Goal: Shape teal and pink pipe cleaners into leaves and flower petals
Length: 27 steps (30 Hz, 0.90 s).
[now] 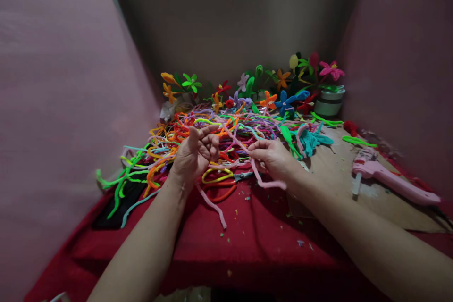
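A light pink pipe cleaner [235,138] stretches between my two hands over the pile. My right hand [271,158] is closed in a pinch on it, and its bent free end hangs below those fingers. My left hand [198,153] has its thumb raised and its index finger stretched toward the upper part of the pipe cleaner; the other fingers curl loosely. Whether that fingertip touches the strand, I cannot tell. Under the left wrist another pink length [212,205] comes out onto the red cloth; where it leads is hidden. Scissors [226,181] with yellow and orange handles lie between my hands.
A tangled heap of coloured pipe cleaners [173,134] covers the table's middle. Behind it stand pipe-cleaner flowers [283,101] and a pale green pot [330,101]. At right, a pink glue gun [389,177] rests on a brown board [329,188]. A dark flat object [118,207] lies left.
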Available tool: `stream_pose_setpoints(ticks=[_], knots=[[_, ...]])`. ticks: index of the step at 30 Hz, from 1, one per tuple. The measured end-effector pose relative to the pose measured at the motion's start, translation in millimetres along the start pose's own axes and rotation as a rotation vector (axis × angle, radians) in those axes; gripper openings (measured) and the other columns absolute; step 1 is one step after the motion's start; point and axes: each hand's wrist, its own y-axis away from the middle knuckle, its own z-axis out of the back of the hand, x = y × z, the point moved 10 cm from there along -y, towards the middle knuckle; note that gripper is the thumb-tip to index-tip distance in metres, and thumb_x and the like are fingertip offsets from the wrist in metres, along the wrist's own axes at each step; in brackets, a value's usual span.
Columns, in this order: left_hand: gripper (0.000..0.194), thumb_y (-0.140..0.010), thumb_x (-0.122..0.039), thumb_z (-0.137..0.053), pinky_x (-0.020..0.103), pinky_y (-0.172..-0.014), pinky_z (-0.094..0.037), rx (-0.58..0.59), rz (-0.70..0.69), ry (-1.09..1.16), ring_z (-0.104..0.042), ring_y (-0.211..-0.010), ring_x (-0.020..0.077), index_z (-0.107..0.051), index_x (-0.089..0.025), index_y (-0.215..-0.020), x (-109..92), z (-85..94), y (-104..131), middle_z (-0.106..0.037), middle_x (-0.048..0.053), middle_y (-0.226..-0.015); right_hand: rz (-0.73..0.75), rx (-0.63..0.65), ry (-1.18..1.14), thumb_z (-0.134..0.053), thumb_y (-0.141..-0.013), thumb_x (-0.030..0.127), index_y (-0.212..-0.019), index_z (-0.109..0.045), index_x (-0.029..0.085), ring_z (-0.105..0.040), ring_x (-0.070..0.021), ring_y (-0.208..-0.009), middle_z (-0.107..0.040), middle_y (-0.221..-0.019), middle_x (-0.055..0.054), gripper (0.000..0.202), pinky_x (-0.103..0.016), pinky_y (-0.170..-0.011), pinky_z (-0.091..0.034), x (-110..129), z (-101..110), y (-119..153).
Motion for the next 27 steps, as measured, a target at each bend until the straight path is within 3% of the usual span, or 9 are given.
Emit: stream_pose_setpoints(ticks=[3, 6, 8, 11, 16, 21, 24, 27], knots=[[0.044, -0.066, -0.039, -0.072, 0.018, -0.045, -0.042, -0.012, 0.007, 0.0, -0.048, -0.047, 0.005, -0.061, -0.01, -0.097, 2, -3.6, 2, -0.057, 0.0, -0.065, -0.005, 0.025, -0.024, -0.059, -0.055, 0.011, -0.065, -0.054, 0.015, -0.04, -0.0054, -0.031, -0.049, -0.042, 0.005, 0.011, -0.016, -0.029, -0.025, -3, -1, -1], [0.027, -0.068, -0.024, -0.071, 0.014, -0.038, -0.034, -0.08, 0.046, -0.036, -0.039, -0.039, 0.0019, -0.06, -0.012, -0.089, 9, 3.2, 3, -0.048, -0.006, -0.054, -0.009, 0.053, -0.028, -0.059, -0.056, 0.011, -0.065, -0.054, 0.015, -0.038, -0.0054, -0.03, -0.047, -0.04, 0.006, 0.011, -0.017, -0.029, -0.024, -5, -4, -1], [0.019, -0.07, -0.024, -0.069, 0.013, -0.035, -0.029, -0.122, 0.063, -0.051, -0.035, -0.036, 0.0011, -0.058, -0.014, -0.081, 14, 9.7, 2, -0.045, -0.007, -0.051, 0.004, 0.055, -0.033, -0.059, -0.056, 0.011, -0.065, -0.054, 0.016, -0.038, -0.0055, -0.03, -0.048, -0.04, 0.006, 0.011, -0.017, -0.029, -0.024, -4, -4, -1], [0.024, -0.068, -0.03, -0.071, 0.013, -0.033, -0.029, -0.182, 0.137, -0.093, -0.039, -0.037, 0.0018, -0.056, -0.013, -0.073, 24, 18.6, 3, -0.05, -0.004, -0.056, 0.025, 0.068, -0.032, -0.059, -0.056, 0.01, -0.065, -0.054, 0.016, -0.038, -0.0055, -0.03, -0.048, -0.041, 0.006, 0.012, -0.017, -0.029, -0.024, -3, -6, -1], [0.022, -0.069, -0.026, -0.069, 0.015, -0.035, -0.035, -0.159, 0.053, -0.137, -0.047, -0.042, 0.0042, -0.062, -0.011, -0.084, 15, 10.0, 3, -0.055, -0.002, -0.061, -0.025, 0.111, -0.026, -0.058, -0.057, 0.008, -0.065, -0.055, 0.015, -0.037, -0.0052, -0.03, -0.048, -0.041, 0.006, 0.012, -0.018, -0.03, -0.022, -10, -11, 1], [0.007, -0.072, -0.011, -0.059, 0.012, -0.039, -0.038, -0.205, 0.003, -0.024, -0.05, -0.043, 0.0029, -0.061, -0.012, -0.079, 11, 9.0, 2, -0.062, 0.001, -0.064, -0.188, 0.367, -0.337, -0.054, -0.058, 0.006, -0.076, -0.06, 0.013, -0.038, -0.0048, -0.037, -0.052, -0.05, 0.002, 0.019, -0.016, -0.034, -0.023, -19, -32, 8], [0.006, -0.076, -0.013, -0.056, 0.012, -0.04, -0.04, -0.239, -0.018, 0.018, -0.052, -0.044, 0.004, -0.061, -0.012, -0.079, 11, 12.3, 1, -0.061, 0.001, -0.062, -0.256, 0.408, -0.539, -0.053, -0.059, 0.005, -0.072, -0.061, 0.009, -0.044, -0.0051, -0.046, -0.052, -0.056, 0.0, 0.016, -0.016, -0.041, -0.032, -16, -35, 11], [0.008, -0.078, -0.018, -0.056, 0.012, -0.038, -0.04, -0.274, -0.046, 0.002, -0.051, -0.041, 0.0044, -0.06, -0.011, -0.077, 9, 17.0, 1, -0.059, 0.0, -0.058, -0.216, 0.424, -0.623, -0.054, -0.057, 0.001, -0.076, -0.062, 0.009, -0.048, -0.0065, -0.055, -0.055, -0.066, -0.001, 0.022, -0.018, -0.049, -0.039, -6, -36, 14]])
